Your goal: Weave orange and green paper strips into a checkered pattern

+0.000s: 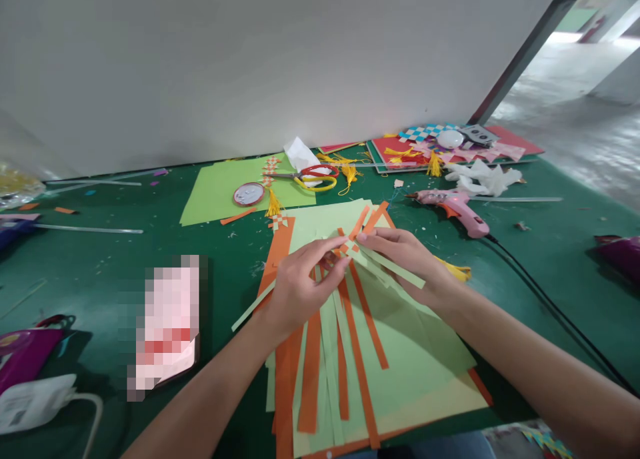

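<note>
Between my two hands is a small woven piece of orange and pale green paper strips (351, 247), its loose ends fanning outward. My left hand (311, 272) pinches its left side between thumb and fingers. At its upper right, my right hand (397, 245) grips it with thumb and forefinger, two pale green strips crossing beneath the palm. Below lies a stack of light green paper sheets (425, 352), partly under my forearms. Several loose orange strips (311, 379) and green strips are spread over the stack. My left fingertips partly hide the weave.
Red and yellow scissors (316, 177), a round tin (249, 194) and a yellow tassel (273, 204) rest on a green sheet (205, 192) behind. A pink glue gun (455, 209) trails its cord at right. A blurred-out phone (170, 325) lies left. A wall (240, 65) bounds the back.
</note>
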A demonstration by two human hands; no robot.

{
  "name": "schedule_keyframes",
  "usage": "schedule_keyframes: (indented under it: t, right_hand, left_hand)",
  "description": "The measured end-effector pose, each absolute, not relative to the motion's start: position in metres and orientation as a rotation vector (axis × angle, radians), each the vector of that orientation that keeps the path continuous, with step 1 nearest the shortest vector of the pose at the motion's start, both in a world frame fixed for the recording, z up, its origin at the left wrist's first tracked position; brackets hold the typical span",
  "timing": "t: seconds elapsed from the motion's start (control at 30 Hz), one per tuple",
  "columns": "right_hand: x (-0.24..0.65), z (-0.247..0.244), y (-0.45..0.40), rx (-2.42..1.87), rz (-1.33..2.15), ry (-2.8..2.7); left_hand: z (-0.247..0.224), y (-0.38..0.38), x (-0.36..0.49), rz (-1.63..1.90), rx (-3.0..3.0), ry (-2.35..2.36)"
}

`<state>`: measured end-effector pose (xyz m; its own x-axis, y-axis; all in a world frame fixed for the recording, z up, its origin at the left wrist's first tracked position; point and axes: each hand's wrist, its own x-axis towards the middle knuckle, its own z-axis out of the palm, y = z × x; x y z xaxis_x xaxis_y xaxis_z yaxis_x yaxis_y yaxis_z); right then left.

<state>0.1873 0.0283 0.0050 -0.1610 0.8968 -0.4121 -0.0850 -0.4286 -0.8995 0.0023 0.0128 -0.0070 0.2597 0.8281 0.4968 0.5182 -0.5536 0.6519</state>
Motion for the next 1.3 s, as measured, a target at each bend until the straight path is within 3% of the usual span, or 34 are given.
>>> schedule_keyframes:
  t: [0.7, 1.3]
  right_hand:
    - [0.184, 0.002, 0.027, -1.302, 1.567, -1.057]
    - [0.187, -0.004, 0.030, -1.169, 1.548, -1.118]
  left_hand:
    - [-0.006, 0.017, 0.004, 1.128, 1.652, 1.205]
    - [-0.006, 0.018, 0.001, 1.083, 1.681, 1.173]
